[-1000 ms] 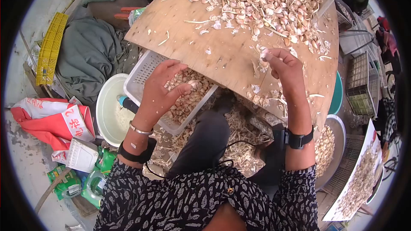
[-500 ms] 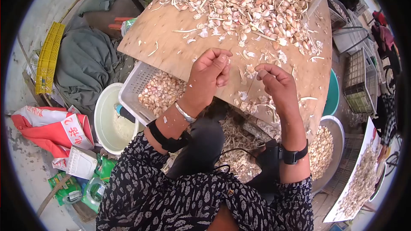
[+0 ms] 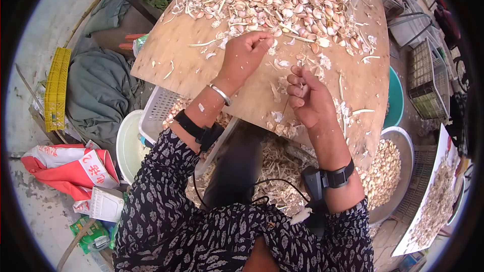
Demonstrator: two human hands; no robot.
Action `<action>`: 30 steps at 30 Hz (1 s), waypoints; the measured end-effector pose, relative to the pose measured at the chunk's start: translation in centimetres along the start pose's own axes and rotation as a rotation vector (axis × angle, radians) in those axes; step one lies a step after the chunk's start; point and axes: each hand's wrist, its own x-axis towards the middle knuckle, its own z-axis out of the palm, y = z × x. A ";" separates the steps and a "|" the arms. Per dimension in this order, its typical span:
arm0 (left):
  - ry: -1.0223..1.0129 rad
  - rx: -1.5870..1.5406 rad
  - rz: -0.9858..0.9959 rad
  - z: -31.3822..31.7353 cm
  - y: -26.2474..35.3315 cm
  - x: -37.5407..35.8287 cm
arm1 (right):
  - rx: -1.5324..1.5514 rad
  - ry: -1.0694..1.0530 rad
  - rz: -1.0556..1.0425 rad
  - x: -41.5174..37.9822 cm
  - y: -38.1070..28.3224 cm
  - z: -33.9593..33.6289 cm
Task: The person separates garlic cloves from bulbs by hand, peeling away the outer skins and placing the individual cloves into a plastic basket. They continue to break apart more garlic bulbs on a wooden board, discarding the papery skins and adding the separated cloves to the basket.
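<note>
My left hand [image 3: 246, 56] is closed over the wooden board [image 3: 196, 68], thumb and index finger pinched near the garlic pile. A pale bit shows at its fingertips, too small to make out. Nearer to me, my right hand [image 3: 310, 95] is closed, fingers curled and thumb up. A thin, dark, pointed tool [image 3: 285, 107] sticks out below its fingers. Beyond both hands lies a large heap of unpeeled garlic cloves [image 3: 287, 7], mixed with dry stems and papery skins. A whitish piece of garlic skin [image 3: 301, 215] shows over my lap.
A grey crate [image 3: 156, 108] holding cloves sits under the board's left edge, beside a pale basin [image 3: 130, 146]. To the right are a metal bowl of peeled cloves [image 3: 385, 171], a teal tub [image 3: 396, 98] and a white board [image 3: 408, 239] with more garlic scraps.
My left hand has moved farther out toward the heap. My right hand has shifted slightly left and turned, its fingers now facing left. The whitish skin has appeared over my lap.
</note>
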 end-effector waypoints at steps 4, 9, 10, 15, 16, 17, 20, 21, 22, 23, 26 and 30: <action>0.248 0.610 0.323 -2.8 -6.5 6.0 | -0.008 0.043 -0.037 -0.2 -1.1 -1.7; 0.145 0.740 0.349 -2.2 -7.1 6.9 | -0.005 0.114 -0.095 0.0 -2.3 -2.4; 0.146 0.742 0.354 -2.3 -6.9 6.7 | -0.003 0.115 -0.116 -0.1 -2.5 -2.2; -0.102 -0.477 0.047 -1.6 1.1 -1.4 | 0.002 0.124 -0.150 -0.1 -3.3 -2.8; -0.162 -0.526 0.085 -1.0 4.0 -3.7 | 0.005 0.122 -0.157 0.0 -3.3 -2.9; -0.259 -0.590 0.167 -0.7 6.7 -6.0 | 0.005 0.127 -0.155 0.1 -3.3 -2.9; -0.717 -0.980 0.675 1.4 13.0 -9.5 | -0.002 0.126 -0.158 0.0 -3.3 -2.7; -0.932 -1.135 0.622 1.1 15.5 -10.3 | -0.017 0.131 -0.165 -0.1 -3.2 -2.6; -0.931 -1.143 0.619 1.3 15.8 -10.2 | -0.032 0.134 -0.175 -0.2 -3.2 -2.5; -0.824 -1.110 0.600 2.1 16.4 -10.7 | -0.033 0.140 -0.175 -0.3 -3.4 -2.3; -0.500 -0.997 0.520 2.8 18.0 -13.6 | -0.023 0.145 -0.172 -0.7 -3.4 -2.2; -0.110 -0.835 0.405 4.3 19.9 -15.2 | -0.013 0.122 -0.171 -1.2 -3.9 -2.4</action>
